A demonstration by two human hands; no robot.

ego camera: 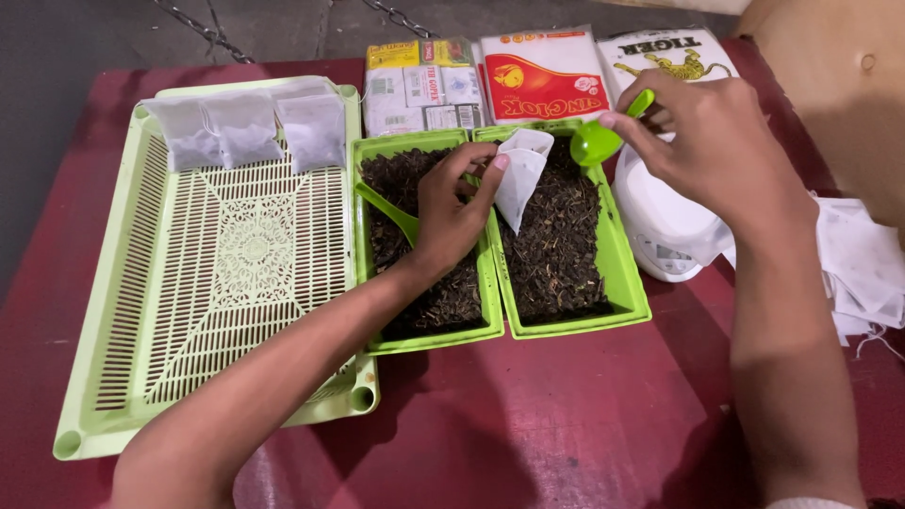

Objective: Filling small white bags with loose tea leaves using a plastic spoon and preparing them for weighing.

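The left hand [451,212] pinches a white bag [520,174] open with closed fingers, over the two tea trays [575,320]. The right hand [712,141] has its fingers clamped on a green scoop [597,141] just beside the bag, right of it. Three filled bags [245,127] lie on the far end of the big tray [217,283] at left

We find open counter [566,415] along the near edge, between the two forearms. The large slotted tray [236,273] is bare except for three filled bags [247,127] at its far rim. Packets [490,80] wall off the far side; a white scale [665,226] and loose empty bags [863,269] crowd the right.
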